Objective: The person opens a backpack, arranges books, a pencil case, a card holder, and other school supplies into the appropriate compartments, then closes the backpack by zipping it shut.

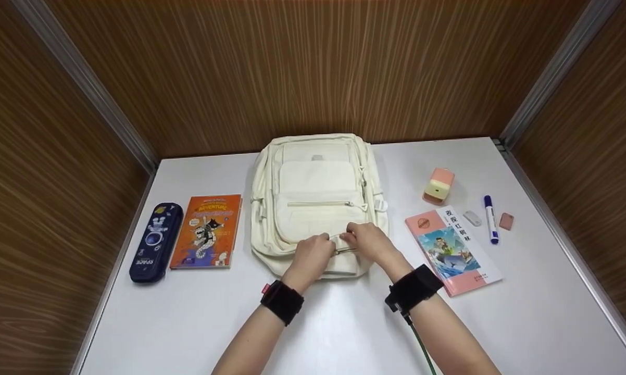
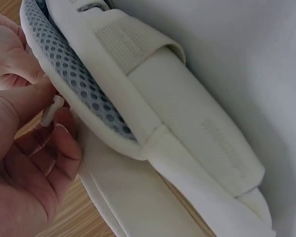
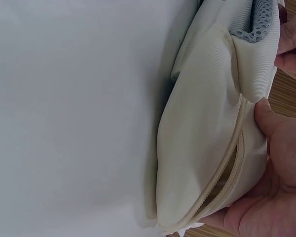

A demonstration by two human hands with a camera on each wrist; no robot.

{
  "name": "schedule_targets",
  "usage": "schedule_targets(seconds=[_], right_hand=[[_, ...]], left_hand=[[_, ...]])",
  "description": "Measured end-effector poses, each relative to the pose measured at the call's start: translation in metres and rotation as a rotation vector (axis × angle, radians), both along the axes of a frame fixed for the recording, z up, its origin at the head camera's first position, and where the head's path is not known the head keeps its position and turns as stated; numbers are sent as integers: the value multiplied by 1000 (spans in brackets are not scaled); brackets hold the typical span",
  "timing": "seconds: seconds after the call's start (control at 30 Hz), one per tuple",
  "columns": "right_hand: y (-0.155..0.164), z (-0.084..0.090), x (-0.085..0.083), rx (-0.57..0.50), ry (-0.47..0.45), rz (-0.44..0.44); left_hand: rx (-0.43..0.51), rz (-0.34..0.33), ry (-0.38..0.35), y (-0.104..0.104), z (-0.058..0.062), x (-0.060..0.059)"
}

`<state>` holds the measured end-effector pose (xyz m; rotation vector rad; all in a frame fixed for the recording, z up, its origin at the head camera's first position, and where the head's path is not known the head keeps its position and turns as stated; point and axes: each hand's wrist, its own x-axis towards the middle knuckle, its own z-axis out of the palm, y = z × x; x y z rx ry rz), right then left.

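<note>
L hand point(image 1: 313, 254) pinches a small zip pull point(image 2: 52, 110); R hand point(image 1: 367, 240) grips the fabric by the zipper point(image 3: 226, 178) of the cream backpack point(image 1: 317, 198), lying flat mid-table point(image 1: 344, 323), top toward the far edge. Judging by the gap, zip only part open; books, pencil case etc. lie outside. Pocket inside hidden; wrist views cropped.
</note>
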<state>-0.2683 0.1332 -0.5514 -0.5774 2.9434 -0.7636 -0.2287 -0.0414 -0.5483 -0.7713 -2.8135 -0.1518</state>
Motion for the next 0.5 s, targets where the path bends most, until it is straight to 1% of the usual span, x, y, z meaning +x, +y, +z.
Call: schedule_targets(seconds=[0.17,0.33,0.5], right_hand=[[2,0,-1,-13,2,20],[5,-1,-2,-21,-4,33],[5,-2,-3,-26,7,40]], left_hand=[[50,8,15,-4,-2,3],[87,13,31,-13,-7,5],[108,19,48,-20,-6,9]])
